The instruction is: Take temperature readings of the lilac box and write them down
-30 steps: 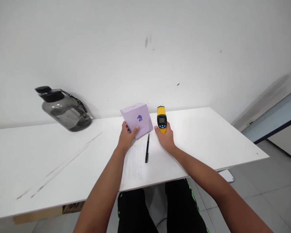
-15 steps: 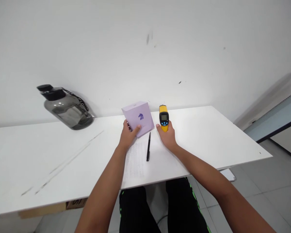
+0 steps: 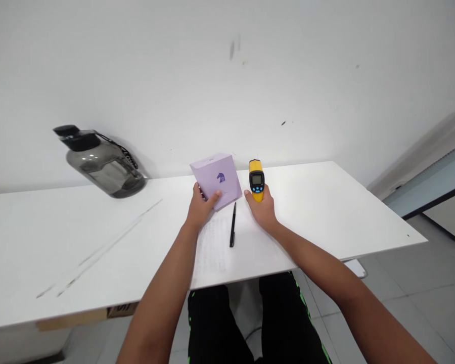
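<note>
My left hand (image 3: 202,203) is closed on a lilac box (image 3: 227,188) with a dark purple horse-head mark on its front. The box is tilted, its top face turned partly toward me, and my thumb lies across its lower front. In my right hand (image 3: 264,210) is a yellow and black infrared thermometer (image 3: 257,179), its small grey screen and blue buttons facing me. My right fingers wrap around its handle and are mostly hidden. Between my forearms, a black pen (image 3: 233,225) lies on a sheet of paper (image 3: 212,253) covered with faint writing.
A grey translucent water bottle (image 3: 106,167) with a black lid and strap stands on the white table (image 3: 109,253) at the left, by the wall. Dark smudged streaks mark the tabletop. Below the front edge shows part of a cardboard box (image 3: 121,310).
The whole view has shifted slightly, so the table and wall marks sit a little higher. Both hands keep their grip on the box and the infrared thermometer, with almost no movement.
</note>
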Motion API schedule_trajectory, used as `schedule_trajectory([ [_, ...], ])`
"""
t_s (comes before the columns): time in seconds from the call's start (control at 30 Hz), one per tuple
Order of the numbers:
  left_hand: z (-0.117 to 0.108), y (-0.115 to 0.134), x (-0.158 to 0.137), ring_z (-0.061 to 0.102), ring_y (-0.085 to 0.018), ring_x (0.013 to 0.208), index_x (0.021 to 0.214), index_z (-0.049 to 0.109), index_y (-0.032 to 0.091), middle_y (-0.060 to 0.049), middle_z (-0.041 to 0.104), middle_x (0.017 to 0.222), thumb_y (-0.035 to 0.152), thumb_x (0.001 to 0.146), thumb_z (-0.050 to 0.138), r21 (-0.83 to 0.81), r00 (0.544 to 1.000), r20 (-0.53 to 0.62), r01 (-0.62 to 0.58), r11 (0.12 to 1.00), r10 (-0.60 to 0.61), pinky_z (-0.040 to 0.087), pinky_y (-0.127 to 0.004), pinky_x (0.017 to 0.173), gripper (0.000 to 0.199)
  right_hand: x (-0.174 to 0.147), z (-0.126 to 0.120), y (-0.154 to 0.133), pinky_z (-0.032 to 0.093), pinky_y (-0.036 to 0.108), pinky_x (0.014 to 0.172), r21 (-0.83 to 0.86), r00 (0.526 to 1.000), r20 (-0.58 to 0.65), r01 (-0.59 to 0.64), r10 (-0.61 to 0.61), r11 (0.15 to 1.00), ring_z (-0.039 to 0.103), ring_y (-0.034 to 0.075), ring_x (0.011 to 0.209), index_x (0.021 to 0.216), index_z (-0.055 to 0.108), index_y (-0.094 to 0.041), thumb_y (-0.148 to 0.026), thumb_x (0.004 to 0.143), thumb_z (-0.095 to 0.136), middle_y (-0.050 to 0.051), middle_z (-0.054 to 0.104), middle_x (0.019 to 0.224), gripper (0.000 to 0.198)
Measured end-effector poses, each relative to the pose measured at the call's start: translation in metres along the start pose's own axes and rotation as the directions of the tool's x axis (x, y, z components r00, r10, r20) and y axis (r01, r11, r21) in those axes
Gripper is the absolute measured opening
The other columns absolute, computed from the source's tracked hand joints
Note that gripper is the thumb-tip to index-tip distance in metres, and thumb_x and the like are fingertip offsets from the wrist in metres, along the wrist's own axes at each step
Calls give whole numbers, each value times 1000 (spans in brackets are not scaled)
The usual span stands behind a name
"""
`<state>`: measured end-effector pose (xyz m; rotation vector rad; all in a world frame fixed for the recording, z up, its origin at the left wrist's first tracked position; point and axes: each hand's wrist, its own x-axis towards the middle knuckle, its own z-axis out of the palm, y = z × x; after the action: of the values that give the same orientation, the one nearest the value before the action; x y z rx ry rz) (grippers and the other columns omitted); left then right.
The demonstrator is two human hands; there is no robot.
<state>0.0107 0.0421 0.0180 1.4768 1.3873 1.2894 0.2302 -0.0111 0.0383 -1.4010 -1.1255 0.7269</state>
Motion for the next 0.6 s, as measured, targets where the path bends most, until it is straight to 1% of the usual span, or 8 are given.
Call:
schedule_trajectory([
  [0.17, 1, 0, 0, 69, -35, 127, 150, 48, 25, -17, 67, 146, 70, 78, 86, 8, 1000, -6, -3, 1000, 3, 57, -52, 109, 93, 0, -1, -2, 56, 41, 88, 9, 1000, 1, -22, 22, 1000, 68, 27, 95, 119, 61, -28, -58, 84, 73, 4, 72, 100, 47],
  [0.27, 2, -1, 0, 69, -35, 126, 148, 50, 24, -17, 67, 147, 72, 77, 86, 1, 1000, -16, -12, 1000, 12, 58, -52, 107, 93, 0, -1, -2, 56, 41, 88, 19, 1000, -7, -15, 15, 1000, 67, 26, 95, 118, 61, -28, -55, 84, 75, 4, 72, 100, 46],
  [0.43, 2, -5, 2, 69, -35, 127, 146, 52, 28, -15, 68, 146, 72, 76, 88, -30, 999, -15, -40, 999, 40, 57, -53, 109, 90, 1, 0, 1, 55, 43, 85, 47, 1000, 10, 16, -17, 999, 67, 26, 92, 116, 61, -28, -60, 83, 76, 2, 71, 98, 48],
  [0.6, 2, -8, 4, 70, -36, 126, 145, 53, 28, -15, 69, 144, 72, 74, 89, -28, 999, -27, -30, 999, 29, 58, -54, 108, 91, 0, 1, 2, 55, 45, 86, 47, 999, 4, 37, -38, 998, 68, 26, 93, 114, 60, -28, -61, 82, 75, 2, 71, 98, 49],
])
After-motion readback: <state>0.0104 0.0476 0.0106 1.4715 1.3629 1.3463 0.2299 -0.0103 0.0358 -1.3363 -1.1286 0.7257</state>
